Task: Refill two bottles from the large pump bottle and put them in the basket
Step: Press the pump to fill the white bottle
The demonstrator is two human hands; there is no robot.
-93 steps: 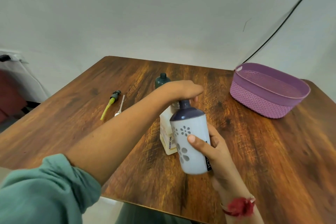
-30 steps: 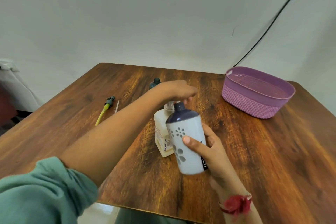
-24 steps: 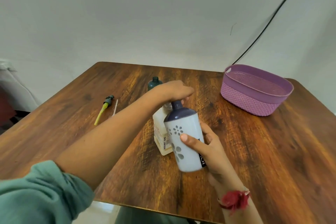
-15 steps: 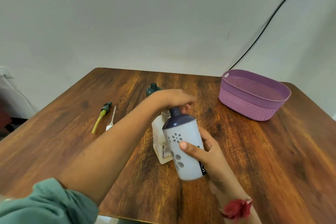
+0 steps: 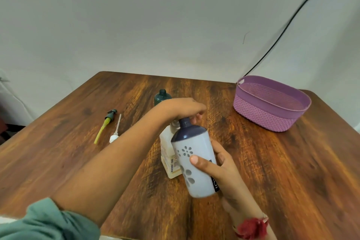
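Note:
My right hand [image 5: 220, 167] grips a white bottle with grey flower prints and a dark purple shoulder [image 5: 194, 161], held above the table and tilted slightly left. Its open neck sits under my left hand [image 5: 183, 108], which rests on top of the large cream pump bottle [image 5: 168, 156] standing just behind. The pump head is hidden beneath that hand. A small dark green bottle [image 5: 161, 97] without a cap stands further back, partly hidden by my left wrist. The purple woven basket [image 5: 261, 115] sits at the far right, nothing visible inside.
A yellow-tubed pump top with a dark collar [image 5: 106, 123] and a white pump top with a thin tube [image 5: 116, 132] lie on the wooden table [image 5: 292, 171] at the left. A black cable [image 5: 288, 25] runs down the wall behind the basket.
The camera view drifted, shifting everything lower in the frame. My left hand stays on the pump and the white bottle stays under it, with only small bobbing.

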